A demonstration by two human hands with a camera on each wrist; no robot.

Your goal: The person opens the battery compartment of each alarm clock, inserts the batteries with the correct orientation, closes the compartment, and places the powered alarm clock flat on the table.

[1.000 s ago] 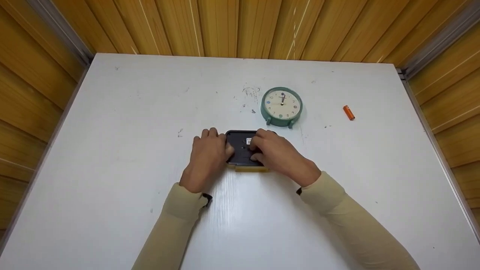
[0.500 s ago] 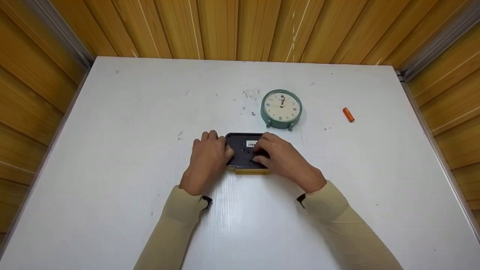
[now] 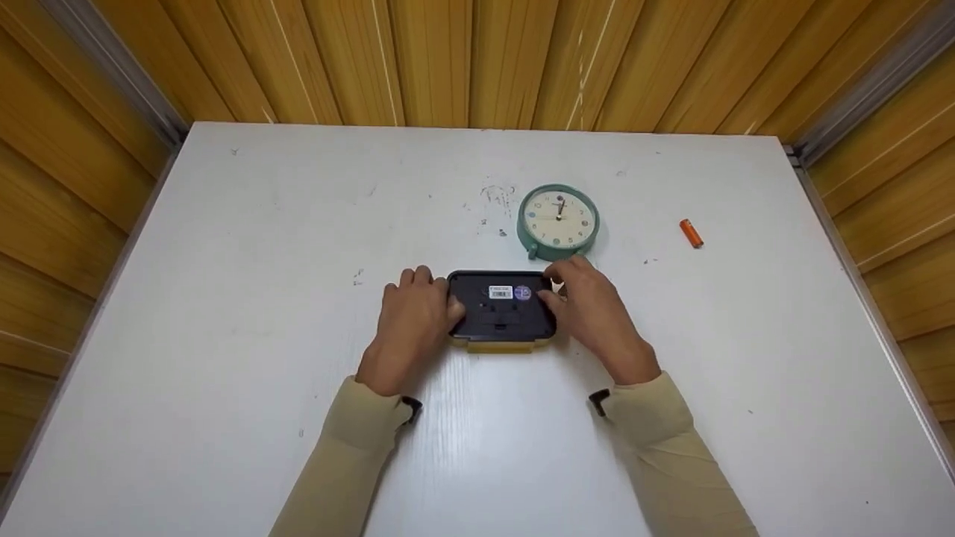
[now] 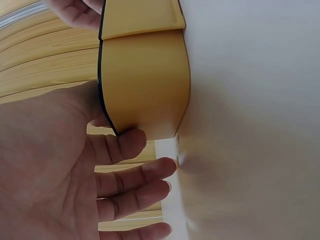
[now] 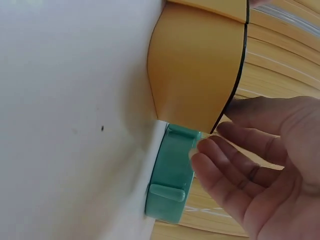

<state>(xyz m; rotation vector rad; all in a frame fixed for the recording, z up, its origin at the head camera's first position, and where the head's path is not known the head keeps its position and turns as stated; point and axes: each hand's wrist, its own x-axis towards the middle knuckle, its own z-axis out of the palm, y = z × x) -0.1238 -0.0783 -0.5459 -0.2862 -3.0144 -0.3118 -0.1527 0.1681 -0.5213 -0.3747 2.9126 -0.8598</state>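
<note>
A yellow alarm clock [image 3: 501, 317] lies on the table with its black back facing up. That back carries a barcode label, a round purple sticker, small knobs and a compartment cover; its face is hidden. My left hand [image 3: 414, 321] grips the left end, thumb over the back's edge and index finger against the side [image 4: 145, 85]. At the right far corner, my right hand [image 3: 597, 313] holds the edge between thumb and fingers, as the right wrist view also shows beside the yellow side [image 5: 197, 65].
Just beyond the right hand stands a round green clock [image 3: 558, 218], tilted face up, on small feet. An orange battery [image 3: 691, 233] lies farther right on the white table [image 3: 224, 298]. Wood-patterned panels [image 3: 433, 60] border the table's back and sides.
My right hand has drawn back rightward from the middle of the black back to its right edge, uncovering the round sticker and compartment cover. The left hand keeps its hold.
</note>
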